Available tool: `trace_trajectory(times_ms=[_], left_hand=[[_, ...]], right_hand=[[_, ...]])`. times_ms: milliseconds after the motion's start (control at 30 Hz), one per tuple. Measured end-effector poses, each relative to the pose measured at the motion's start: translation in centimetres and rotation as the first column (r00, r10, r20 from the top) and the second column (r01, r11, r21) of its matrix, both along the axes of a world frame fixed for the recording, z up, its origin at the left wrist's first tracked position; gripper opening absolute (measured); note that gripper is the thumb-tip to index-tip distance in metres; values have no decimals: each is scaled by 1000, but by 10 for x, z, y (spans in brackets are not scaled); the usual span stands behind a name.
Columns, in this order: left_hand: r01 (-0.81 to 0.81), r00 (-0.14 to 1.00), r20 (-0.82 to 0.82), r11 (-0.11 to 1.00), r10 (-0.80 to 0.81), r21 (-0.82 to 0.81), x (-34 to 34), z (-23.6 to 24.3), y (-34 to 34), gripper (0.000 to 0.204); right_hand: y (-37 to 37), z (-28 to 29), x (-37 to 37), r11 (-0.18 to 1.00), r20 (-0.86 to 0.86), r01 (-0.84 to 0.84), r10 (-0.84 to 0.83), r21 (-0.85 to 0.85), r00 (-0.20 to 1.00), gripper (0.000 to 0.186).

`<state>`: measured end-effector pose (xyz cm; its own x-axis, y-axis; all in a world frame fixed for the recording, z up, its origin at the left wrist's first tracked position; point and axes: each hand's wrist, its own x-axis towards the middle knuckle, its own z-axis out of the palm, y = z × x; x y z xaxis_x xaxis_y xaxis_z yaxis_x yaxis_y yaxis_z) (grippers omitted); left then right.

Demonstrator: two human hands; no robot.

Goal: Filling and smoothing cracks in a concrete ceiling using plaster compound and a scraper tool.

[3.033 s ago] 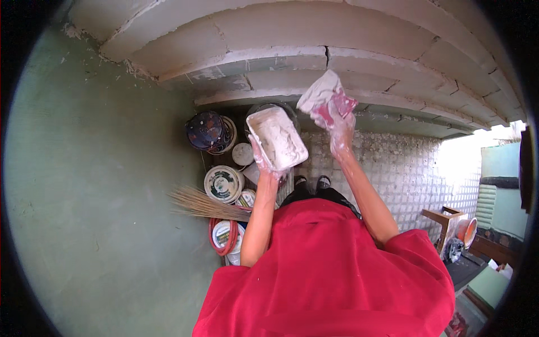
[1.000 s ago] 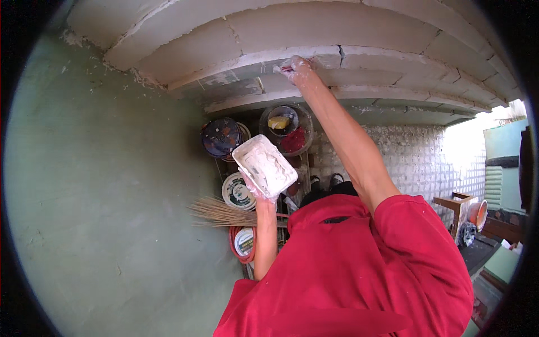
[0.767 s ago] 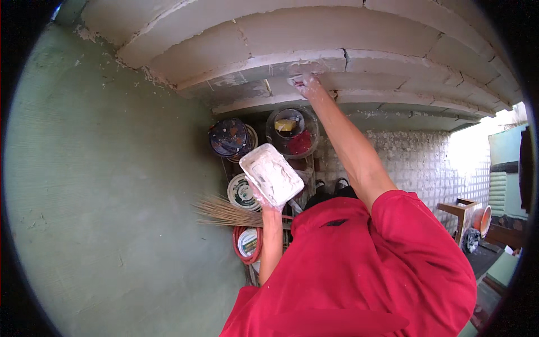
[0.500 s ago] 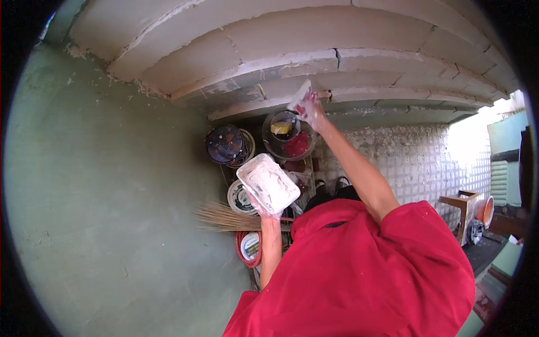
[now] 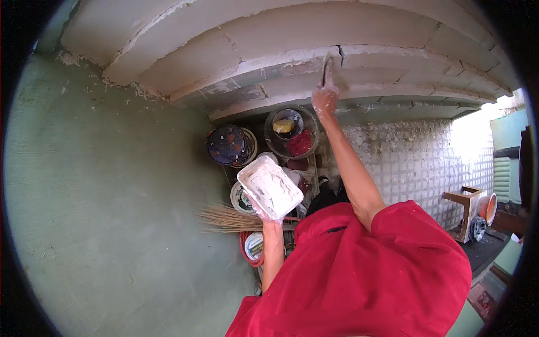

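My left hand (image 5: 264,212) grips a white rectangular plastic tub (image 5: 291,206) from below and its near side. Whitish, putty-like paste (image 5: 270,184) is spread inside the tub. Up ahead, my right hand (image 5: 324,100) is closed around a putty knife (image 5: 328,72), seen nearly edge-on. Its blade is against the pale block wall (image 5: 303,59), just left of a dark vertical crack in one course. Pale smears cover the fingers of both hands. How the right fingers wrap the handle is hard to make out.
A basin (image 5: 277,147) holding a yellow sponge (image 5: 283,126) and a red cloth (image 5: 299,144) stands below the wall. Left of it is a dark, paint-spotted bucket (image 5: 225,144). A straw broom (image 5: 227,218) lies near my left forearm. A wooden stool (image 5: 465,213) stands at right.
My right hand has moved up and slightly right with the putty knife, from in front of the lower courses onto the wall. The tub has stayed almost in place.
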<state>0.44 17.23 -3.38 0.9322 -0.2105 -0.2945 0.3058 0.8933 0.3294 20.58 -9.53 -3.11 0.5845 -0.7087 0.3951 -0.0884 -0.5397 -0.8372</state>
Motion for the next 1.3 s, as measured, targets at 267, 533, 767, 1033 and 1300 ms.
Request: trace_trajectory(times_ms=[267,533,767,1033,1300], left_hand=[[2,1000,14,1000,-2,-13,2,6,5,69],[25,999,40,996,-28,88,10,14,0,71],[24,1000,-4,1000,-24,14,3,-4,5,77],[-7,1000,-3,998,7,57,10,-4,13,77],[-109,994,21,983,107,148,19,22,6,61]], right_hand=[[82,18,24,980,-51,-35,45,195,998,69],[80,-4,9,980,10,-139,139,142,990,27],[0,21,5,927,40,69,-90,368,995,39],[61,28,37,978,-47,47,-38,202,998,80],[96,42,-7,938,-116,-241,276,249,954,56]])
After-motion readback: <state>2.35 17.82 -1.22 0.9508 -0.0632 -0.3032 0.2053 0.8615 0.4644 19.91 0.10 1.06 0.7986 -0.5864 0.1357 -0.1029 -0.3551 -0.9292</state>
